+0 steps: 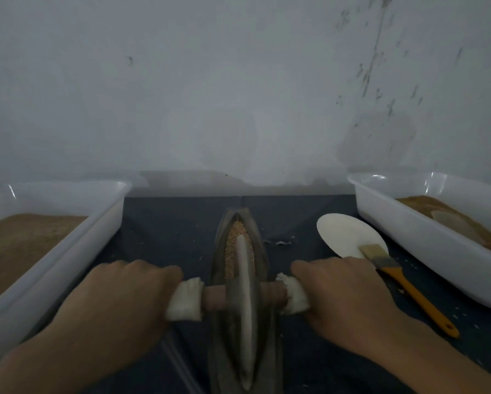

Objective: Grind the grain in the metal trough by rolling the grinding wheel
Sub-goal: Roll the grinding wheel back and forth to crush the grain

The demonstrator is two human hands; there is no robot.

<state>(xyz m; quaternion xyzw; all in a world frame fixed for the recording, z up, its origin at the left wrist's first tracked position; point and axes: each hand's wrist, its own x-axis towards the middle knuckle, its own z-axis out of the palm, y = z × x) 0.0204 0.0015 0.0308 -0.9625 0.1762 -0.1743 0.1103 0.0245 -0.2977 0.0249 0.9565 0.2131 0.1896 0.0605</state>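
Note:
A boat-shaped metal trough (262, 251) lies lengthwise in the middle of the dark cloth, its far end toward the wall. Tan grain (233, 245) fills its far half. The grinding wheel (244, 302) stands on edge in the trough's near half, with a wooden axle (214, 298) through its centre. White cloth (186, 300) wraps both axle ends. My left hand (125, 302) grips the left wrapped end and my right hand (344, 300) grips the right wrapped end.
A white plastic tub (68, 251) with brown ground material stands at the left, and another white tub (426, 237) with brown material at the right. A white round dish (346, 234) and an orange-handled brush (409, 288) lie beside the right tub. A grey wall rises behind.

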